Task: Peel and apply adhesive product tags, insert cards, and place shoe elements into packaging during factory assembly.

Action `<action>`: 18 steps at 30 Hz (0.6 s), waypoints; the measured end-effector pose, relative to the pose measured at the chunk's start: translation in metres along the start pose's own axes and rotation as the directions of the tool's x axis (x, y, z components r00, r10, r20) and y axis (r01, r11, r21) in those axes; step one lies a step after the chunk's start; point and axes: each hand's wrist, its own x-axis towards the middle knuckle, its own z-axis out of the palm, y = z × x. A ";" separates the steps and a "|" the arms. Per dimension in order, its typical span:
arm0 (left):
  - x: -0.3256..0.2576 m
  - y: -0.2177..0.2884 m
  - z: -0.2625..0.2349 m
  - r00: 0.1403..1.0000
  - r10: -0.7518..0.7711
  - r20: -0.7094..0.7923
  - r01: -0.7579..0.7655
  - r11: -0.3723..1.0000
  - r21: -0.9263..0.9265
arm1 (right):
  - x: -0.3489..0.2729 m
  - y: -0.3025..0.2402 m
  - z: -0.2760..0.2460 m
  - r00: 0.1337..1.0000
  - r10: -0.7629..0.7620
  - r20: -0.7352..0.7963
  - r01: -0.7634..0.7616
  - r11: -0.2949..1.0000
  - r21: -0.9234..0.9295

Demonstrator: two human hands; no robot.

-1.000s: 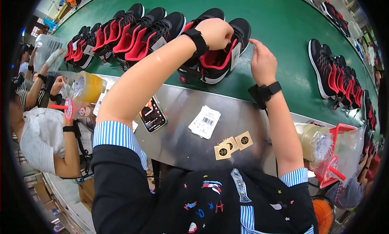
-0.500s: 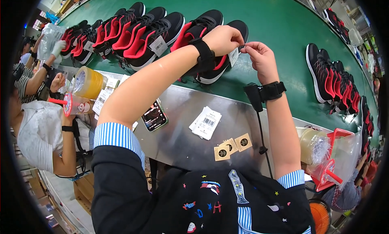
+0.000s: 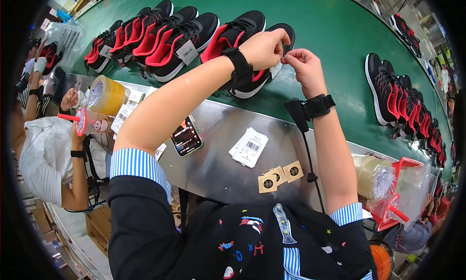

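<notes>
— What is the person wearing?

— A black top scattered with small coloured prints – stars, little figures in red, blue and white. Striped cuffs, blue and white, show at both pushed-up sleeves, and the same stripe shows at the hem.

— Anything on the wrists?

— Each carries a black strap. The one above the left hand (image 3: 264, 48) is broad and plain; the one below the right hand (image 3: 304, 69) bears a black boxy device, from which a thin black cable hangs down to the body.
</notes>
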 end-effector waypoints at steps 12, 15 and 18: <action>-0.057 0.054 0.004 0.883 0.390 -0.260 -0.333 0.912 0.238 | -0.051 -0.029 -0.007 0.984 -0.161 0.074 0.170 0.975 -0.142; -0.099 0.070 0.022 0.972 0.214 0.094 -0.227 0.961 0.158 | -0.111 -0.047 -0.026 0.973 -0.073 0.219 0.151 0.918 -0.367; -0.140 0.060 0.043 0.956 0.098 0.275 -0.157 0.967 0.203 | -0.157 -0.053 -0.042 0.870 0.051 0.490 0.324 0.690 -0.647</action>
